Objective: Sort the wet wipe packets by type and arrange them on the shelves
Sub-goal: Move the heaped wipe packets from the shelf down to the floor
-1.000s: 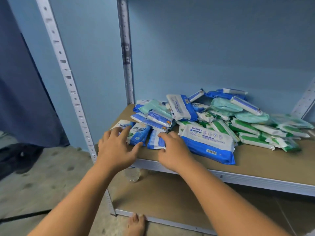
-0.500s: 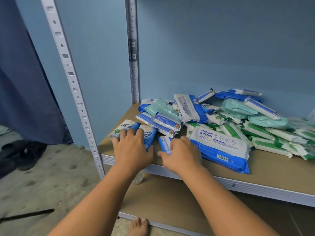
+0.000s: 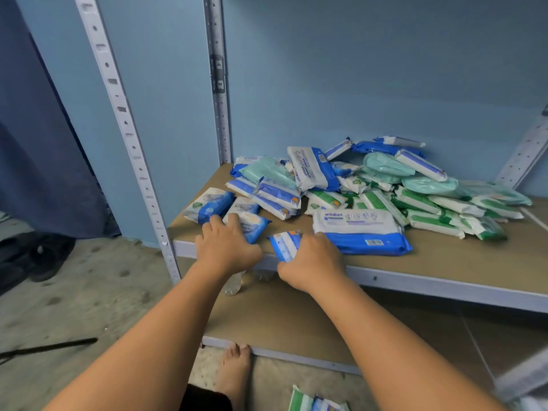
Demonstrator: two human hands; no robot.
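A person's right hand (image 3: 311,262) curls its fingers round a small blue packet (image 3: 284,245) at the front edge of a brown board shelf (image 3: 444,258). The left hand (image 3: 226,247) rests just beside it, fingers laid loosely over a second packet (image 3: 253,224). Behind them a jumbled pile of packets (image 3: 385,185), blue, mint and green-and-white, covers the shelf's middle and back, with a large blue-and-white pack (image 3: 358,229) lying at its front. The metal rack's slotted post (image 3: 124,114) stands before a pale blue wall (image 3: 355,69). A lower shelf (image 3: 281,318) sits beneath, with a clear plastic bottle (image 3: 234,285) showing just under the upper edge. A bare foot (image 3: 234,369) rests on the grey concrete floor (image 3: 59,298), and a dark blue curtain (image 3: 35,149) hangs at left.
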